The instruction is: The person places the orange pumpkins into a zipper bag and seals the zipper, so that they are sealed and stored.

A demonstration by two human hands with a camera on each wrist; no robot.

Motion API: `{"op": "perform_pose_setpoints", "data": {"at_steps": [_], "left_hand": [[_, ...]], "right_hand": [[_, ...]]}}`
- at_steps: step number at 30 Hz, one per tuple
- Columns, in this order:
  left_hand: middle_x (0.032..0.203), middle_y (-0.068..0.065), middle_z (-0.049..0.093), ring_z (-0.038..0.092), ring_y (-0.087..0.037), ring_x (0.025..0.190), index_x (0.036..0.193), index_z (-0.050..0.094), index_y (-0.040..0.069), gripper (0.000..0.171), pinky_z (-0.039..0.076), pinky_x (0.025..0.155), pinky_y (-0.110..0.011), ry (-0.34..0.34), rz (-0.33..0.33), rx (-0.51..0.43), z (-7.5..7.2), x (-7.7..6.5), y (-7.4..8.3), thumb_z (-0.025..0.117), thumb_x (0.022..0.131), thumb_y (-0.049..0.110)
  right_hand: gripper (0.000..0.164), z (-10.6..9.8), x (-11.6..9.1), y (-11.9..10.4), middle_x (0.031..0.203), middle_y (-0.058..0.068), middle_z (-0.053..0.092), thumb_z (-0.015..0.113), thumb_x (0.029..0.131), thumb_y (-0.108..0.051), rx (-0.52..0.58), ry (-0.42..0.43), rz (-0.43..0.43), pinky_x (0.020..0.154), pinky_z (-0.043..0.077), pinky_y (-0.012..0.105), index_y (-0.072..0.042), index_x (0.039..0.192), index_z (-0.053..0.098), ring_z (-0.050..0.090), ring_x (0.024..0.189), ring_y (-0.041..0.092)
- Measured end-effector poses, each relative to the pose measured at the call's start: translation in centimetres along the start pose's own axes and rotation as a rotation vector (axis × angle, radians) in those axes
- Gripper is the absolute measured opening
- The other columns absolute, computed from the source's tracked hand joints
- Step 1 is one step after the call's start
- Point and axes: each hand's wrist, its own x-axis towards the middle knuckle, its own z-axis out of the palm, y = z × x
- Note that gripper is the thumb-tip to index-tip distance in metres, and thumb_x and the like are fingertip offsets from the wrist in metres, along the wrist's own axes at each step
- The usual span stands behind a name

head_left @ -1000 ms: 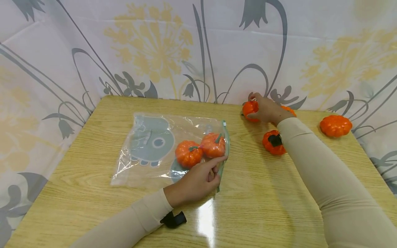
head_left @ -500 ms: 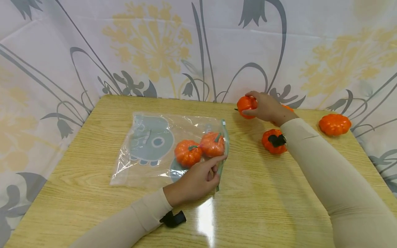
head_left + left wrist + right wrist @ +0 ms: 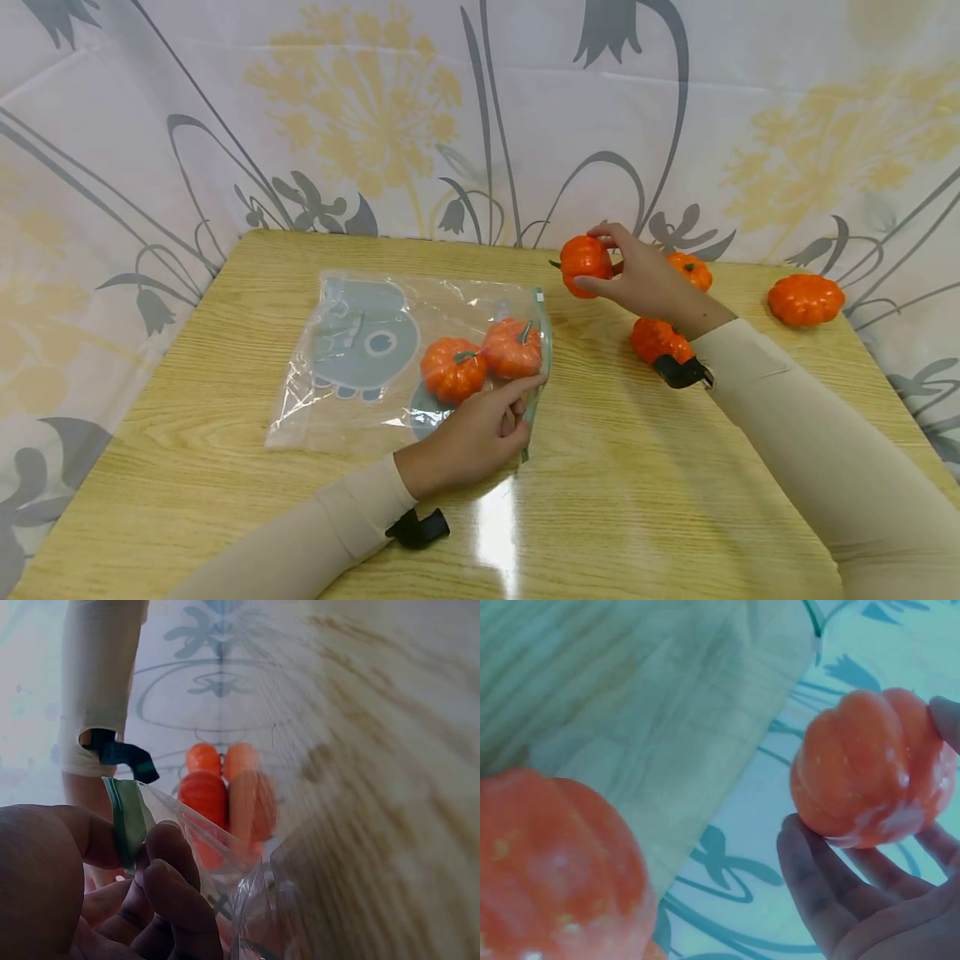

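My left hand [image 3: 472,437] pinches the green zip edge [image 3: 129,821] of a clear zip bag [image 3: 465,302] printed with a blue-grey cartoon creature. Two small orange toy pumpkins with green stems, one [image 3: 452,377] left of the other [image 3: 512,354], lie in the bag near its mouth. Up to the right of the bag, my right hand [image 3: 648,279] grips another orange pumpkin [image 3: 583,260] between thumb and fingers, its green stem pointing left. The right wrist view has this pumpkin [image 3: 874,769] held out over the table's edge, against the patterned cloth.
Three more orange pumpkins rest on the wooden table [image 3: 225,500]: one behind the right wrist [image 3: 692,271], one partly covered by its black strap [image 3: 656,337], and one at the far right [image 3: 806,300]. A floral cloth [image 3: 450,108] hangs along the table's back edge.
My right hand has carried the gripped pumpkin a little to the left, toward the bag, uncovering more of the pumpkin behind the wrist. The left hand and bag have stayed in place.
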Motion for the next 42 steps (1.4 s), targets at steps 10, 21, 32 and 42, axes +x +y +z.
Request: {"op": "perform_pose_setpoints", "data": {"at_steps": [10,21,32,42], "left_hand": [[0.092,0.002,0.052,0.037,-0.001,0.057,0.153,0.041,0.014,0.06,0.035,0.054,-0.016,-0.001,-0.007,0.018,0.0,-0.1,0.0,0.055,0.095,0.008],[0.094,0.002,0.053,0.039,-0.001,0.058,0.152,0.042,0.013,0.06,0.037,0.055,-0.015,0.003,-0.004,0.01,0.1,0.1,0.0,0.055,0.094,0.008],[0.095,0.002,0.052,0.041,-0.001,0.061,0.152,0.042,0.014,0.061,0.039,0.056,-0.016,0.0,-0.015,0.019,0.1,0.1,0.1,0.057,0.093,0.008],[0.096,0.002,0.053,0.045,-0.002,0.064,0.151,0.043,0.014,0.062,0.043,0.058,-0.016,0.009,-0.007,0.022,0.2,0.1,0.1,0.059,0.092,0.007]], "right_hand": [[0.079,0.7,-2.5,-0.1,0.151,0.018,0.04,0.072,0.091,-0.034,0.105,0.075,-0.075,0.093,0.055,0.051,-0.014,0.154,0.029,0.064,0.112,0.038],[0.076,2.3,-5.3,-0.1,0.144,0.015,0.047,0.075,0.089,-0.026,0.152,0.126,-0.114,0.091,0.056,0.05,-0.013,0.152,0.035,0.066,0.108,0.037],[0.071,4.2,-7.4,0.4,0.142,0.017,0.047,0.073,0.091,-0.019,0.302,0.149,-0.156,0.08,0.054,0.017,-0.009,0.147,0.03,0.066,0.101,0.031],[0.077,5.8,-9.3,0.2,0.147,0.015,0.038,0.067,0.092,-0.005,0.468,0.226,-0.2,0.087,0.052,0.014,-0.016,0.154,0.021,0.061,0.109,0.008]]}}
